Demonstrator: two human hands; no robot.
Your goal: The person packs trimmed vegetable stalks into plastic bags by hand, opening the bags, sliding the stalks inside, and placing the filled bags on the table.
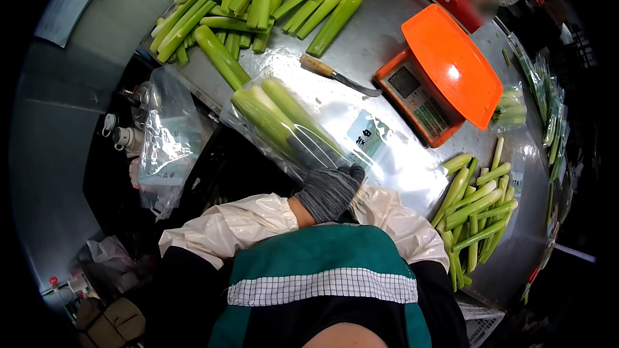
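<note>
A clear plastic bag with a blue printed label lies slanting on the metal table. Several thick green-and-white stalks, which look like water bamboo shoots, are inside it. My left hand, in a grey knit glove, is at the near end of the bag, its fingers curled on the plastic. My right sleeve comes in from the right and ends beside the left glove; the right hand is mostly hidden there. A dark grey patch shows through the plastic by the stalks' lower ends, perhaps gloved fingers.
Beyond the bag lie a wooden-handled curved knife and a large pile of stalks. An orange scale stands to the right, near a smaller stalk pile. Another plastic bag hangs off the left table edge.
</note>
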